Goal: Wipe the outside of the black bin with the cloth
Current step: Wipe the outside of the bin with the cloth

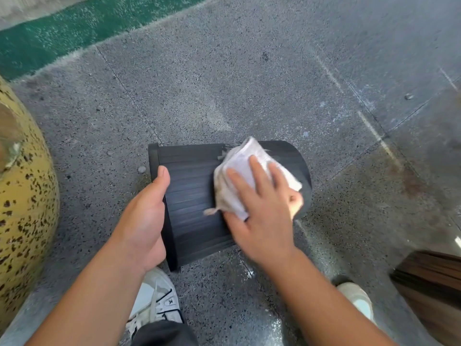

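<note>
A black ribbed bin lies on its side above the grey speckled floor, its rim end to the left and its closed base to the right. My left hand grips the bin at the rim end, thumb on top. My right hand presses a crumpled white cloth flat against the bin's upper side, near the base end. The cloth is blurred and a loose thread hangs from its lower left corner.
A large yellow speckled pot stands at the far left. A dark wooden object sits at the lower right. My two white shoes are below the bin. A green strip runs along the floor's far left.
</note>
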